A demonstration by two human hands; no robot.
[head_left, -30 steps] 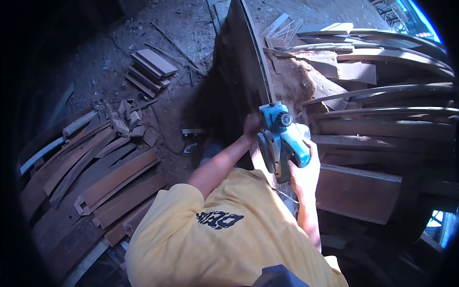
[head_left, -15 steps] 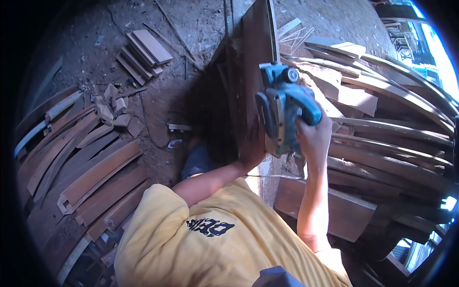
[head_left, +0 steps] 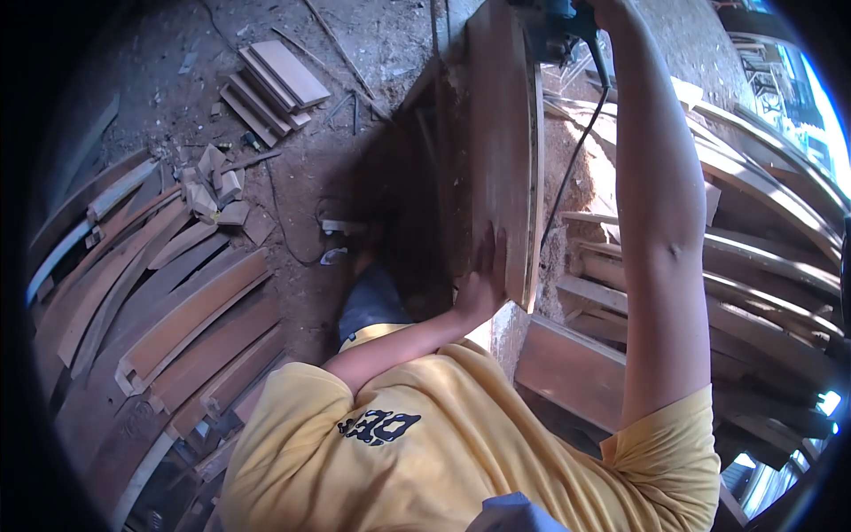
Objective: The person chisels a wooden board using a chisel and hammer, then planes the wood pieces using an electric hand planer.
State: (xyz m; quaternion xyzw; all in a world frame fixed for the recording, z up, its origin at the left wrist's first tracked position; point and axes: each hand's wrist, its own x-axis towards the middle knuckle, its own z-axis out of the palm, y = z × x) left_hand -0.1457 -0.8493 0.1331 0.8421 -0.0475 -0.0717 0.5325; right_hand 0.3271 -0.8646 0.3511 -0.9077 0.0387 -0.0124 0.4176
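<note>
A long wooden board (head_left: 498, 151) stands on edge in front of me, its narrow edge facing up. My left hand (head_left: 481, 288) lies against the board's broad face near its close end, fingers stretched out. At the far end, close to the top of the view, an electric hand planer (head_left: 554, 35) sits at the board's edge. My right hand (head_left: 610, 12) grips the planer with the arm reaching far forward; the view's edge cuts off part of the hand and tool. A black power cord (head_left: 576, 158) trails back from the planer along the board's right side.
Curved wooden pieces (head_left: 191, 315) are piled on the left, beside small offcuts (head_left: 213, 191). Flat boards (head_left: 282, 75) lie stacked on the dirt floor further off. More curved timber (head_left: 762, 257) fills the right side, and a wide plank (head_left: 567, 368) lies close on the right.
My right hand has pushed the planer forward along the board, from near my left hand to the far end. My left hand stays at the near end, now more fully in sight.
</note>
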